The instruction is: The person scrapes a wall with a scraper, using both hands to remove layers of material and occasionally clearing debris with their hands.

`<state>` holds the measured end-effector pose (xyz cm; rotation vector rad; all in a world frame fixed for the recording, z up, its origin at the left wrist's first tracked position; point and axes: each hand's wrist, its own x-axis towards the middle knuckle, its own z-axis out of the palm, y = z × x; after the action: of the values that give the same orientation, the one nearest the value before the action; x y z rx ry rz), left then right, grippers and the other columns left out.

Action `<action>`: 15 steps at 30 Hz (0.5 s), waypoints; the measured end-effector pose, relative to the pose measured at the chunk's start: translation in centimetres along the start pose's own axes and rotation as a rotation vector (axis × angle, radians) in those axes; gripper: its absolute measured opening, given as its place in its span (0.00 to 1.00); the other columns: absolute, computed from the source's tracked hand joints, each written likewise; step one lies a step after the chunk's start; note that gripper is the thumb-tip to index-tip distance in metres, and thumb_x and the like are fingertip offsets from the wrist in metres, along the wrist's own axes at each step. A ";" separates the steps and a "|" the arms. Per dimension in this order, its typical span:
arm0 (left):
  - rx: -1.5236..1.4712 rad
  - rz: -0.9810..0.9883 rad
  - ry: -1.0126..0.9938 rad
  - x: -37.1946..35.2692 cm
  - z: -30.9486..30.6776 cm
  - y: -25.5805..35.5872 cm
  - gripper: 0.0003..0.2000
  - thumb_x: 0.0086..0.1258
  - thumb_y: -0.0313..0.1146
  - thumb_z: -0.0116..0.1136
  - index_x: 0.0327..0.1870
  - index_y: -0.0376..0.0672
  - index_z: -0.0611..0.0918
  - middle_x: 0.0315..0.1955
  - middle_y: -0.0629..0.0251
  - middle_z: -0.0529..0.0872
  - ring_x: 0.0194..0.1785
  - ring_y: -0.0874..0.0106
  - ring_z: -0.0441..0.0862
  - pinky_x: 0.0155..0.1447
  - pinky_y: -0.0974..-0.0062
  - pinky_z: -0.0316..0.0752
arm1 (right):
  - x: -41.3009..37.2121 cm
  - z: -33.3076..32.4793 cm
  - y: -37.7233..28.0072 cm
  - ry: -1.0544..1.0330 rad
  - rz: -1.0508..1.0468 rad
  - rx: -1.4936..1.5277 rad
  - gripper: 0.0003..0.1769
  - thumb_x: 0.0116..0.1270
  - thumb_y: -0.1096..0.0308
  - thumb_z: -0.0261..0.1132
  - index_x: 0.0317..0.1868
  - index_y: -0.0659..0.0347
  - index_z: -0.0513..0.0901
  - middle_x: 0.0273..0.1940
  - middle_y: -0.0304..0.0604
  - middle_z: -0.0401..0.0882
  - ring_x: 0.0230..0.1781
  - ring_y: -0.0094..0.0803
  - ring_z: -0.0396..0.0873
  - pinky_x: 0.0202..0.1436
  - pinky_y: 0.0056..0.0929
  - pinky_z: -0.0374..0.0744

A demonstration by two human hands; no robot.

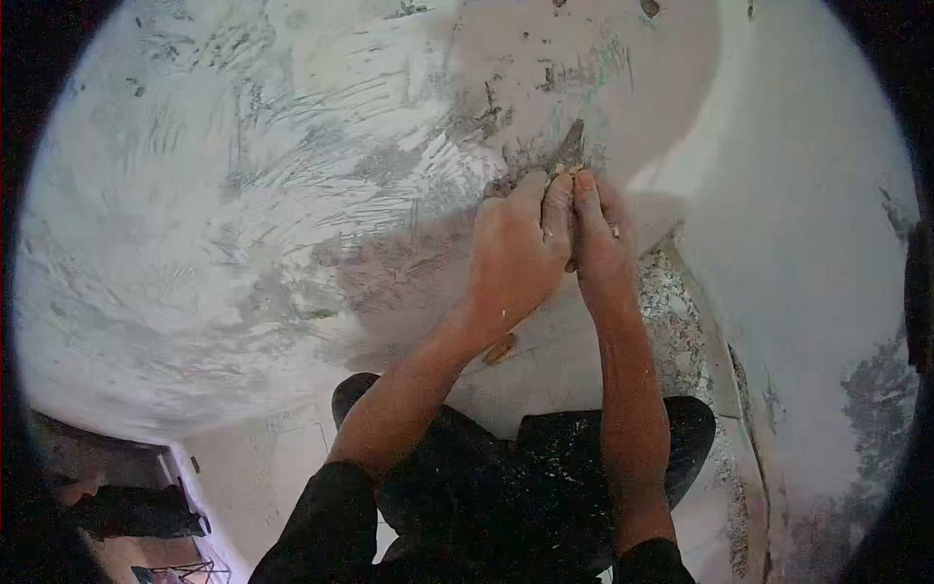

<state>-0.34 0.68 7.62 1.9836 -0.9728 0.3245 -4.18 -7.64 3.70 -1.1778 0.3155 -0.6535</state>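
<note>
My left hand (516, 248) and my right hand (605, 238) are closed together, thumbs side by side, round a scraper (571, 146). Its narrow, dirty, tapering blade points up and away from me, and a bit of the handle end shows below the thumbs. Most of the handle is hidden by my fingers. Small pale crumbs sit where the blade meets my thumb tips. Beyond the hands is a wall (272, 185) with streaky white plaster and gouged dark patches; the blade overlaps it in this view.
A smooth wall (798, 195) meets the plastered one at a corner on the right. Pale rubble (673, 311) lies along its foot. A small brown piece (499, 348) lies on the floor below my left wrist. Dark items (136, 511) are at the lower left by a doorway.
</note>
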 end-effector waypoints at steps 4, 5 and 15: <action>-0.024 -0.030 0.032 1.6 -0.1 1.0 0.12 0.66 0.33 0.46 0.25 0.34 0.73 0.14 0.46 0.72 0.21 0.47 0.73 0.25 0.59 0.66 | 1.5 1.0 -0.9 0.130 -0.176 -0.039 0.17 0.67 0.58 0.52 0.35 0.66 0.77 0.19 0.30 0.70 0.15 0.15 0.63 0.16 0.18 0.62; -0.037 0.077 0.064 3.3 -0.5 2.0 0.12 0.66 0.34 0.46 0.27 0.33 0.73 0.16 0.46 0.73 0.21 0.50 0.73 0.25 0.62 0.65 | 2.1 0.9 -3.3 0.072 -0.217 0.001 0.17 0.67 0.58 0.53 0.36 0.65 0.78 0.20 0.31 0.70 0.16 0.16 0.63 0.16 0.18 0.63; -0.161 -0.215 -0.051 -5.9 -0.2 -1.7 0.12 0.68 0.36 0.45 0.36 0.34 0.76 0.25 0.47 0.79 0.28 0.56 0.77 0.33 0.68 0.70 | -4.7 -1.3 3.9 -0.104 -0.010 -0.191 0.18 0.68 0.59 0.50 0.42 0.68 0.75 0.35 0.45 0.78 0.37 0.26 0.72 0.43 0.26 0.71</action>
<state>-2.91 4.38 3.44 1.9343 -0.7825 0.0745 -7.33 -4.76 -0.86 -1.3915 0.2889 -0.5773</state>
